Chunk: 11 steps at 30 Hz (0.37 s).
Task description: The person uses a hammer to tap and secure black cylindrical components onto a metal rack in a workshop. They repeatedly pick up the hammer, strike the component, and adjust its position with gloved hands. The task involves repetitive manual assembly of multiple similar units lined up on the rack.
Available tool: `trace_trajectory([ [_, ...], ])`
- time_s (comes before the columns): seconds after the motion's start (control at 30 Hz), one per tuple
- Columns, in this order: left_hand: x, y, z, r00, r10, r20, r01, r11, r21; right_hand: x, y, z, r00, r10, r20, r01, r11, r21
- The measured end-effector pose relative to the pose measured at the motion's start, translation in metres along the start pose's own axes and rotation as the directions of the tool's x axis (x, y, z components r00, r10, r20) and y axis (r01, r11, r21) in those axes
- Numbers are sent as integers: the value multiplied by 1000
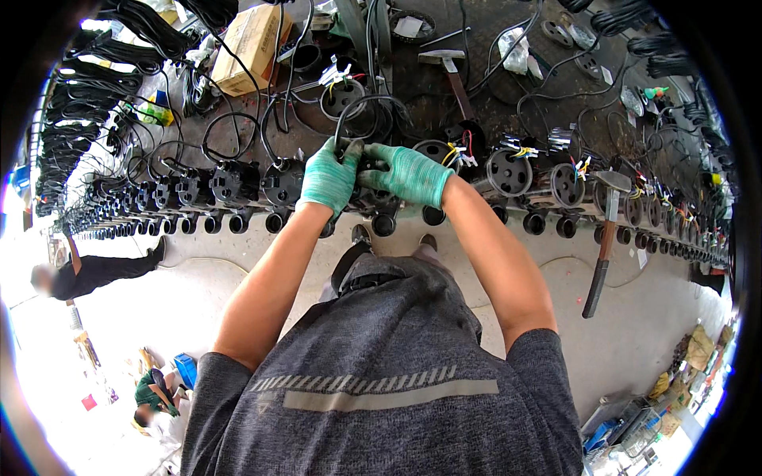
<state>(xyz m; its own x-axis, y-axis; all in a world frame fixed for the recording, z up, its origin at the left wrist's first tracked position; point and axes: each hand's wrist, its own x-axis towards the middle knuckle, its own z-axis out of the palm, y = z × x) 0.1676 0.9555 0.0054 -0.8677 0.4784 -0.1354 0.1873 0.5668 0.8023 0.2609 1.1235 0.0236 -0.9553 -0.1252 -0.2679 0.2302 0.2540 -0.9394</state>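
My left hand (328,176), in a green knitted glove, is closed on a black cable (343,127) that loops up from the unit in front of me. Beside it, my right hand (409,173), gloved alike, has its fingers curled at the top of the same black pump-like unit (384,224). What the right fingers grip is hidden behind the glove. Left of my hands stands another black unit (282,184) with its cable attached. To the right lies an open round housing (509,172) with colored wires and white connectors.
A row of similar units runs along the bench edge. Behind it are a hammer (454,75), a cardboard box (248,49) and a ribbed end cap (343,98). Another hammer (609,230) overhangs the edge at right. A person (107,274) stands at far left; another crouches (155,393).
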Motion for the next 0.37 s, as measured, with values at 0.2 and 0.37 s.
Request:
trace_trajectory([
  [0.2,-2,11,-12,991,-101,85,98,994,42,-116,-18,-39,734,-194,-651,-2,957,-289],
  [0.37,2,20,-15,958,-227,176,220,974,56,-263,63,-132,333,-86,-939,-316,928,-197],
])
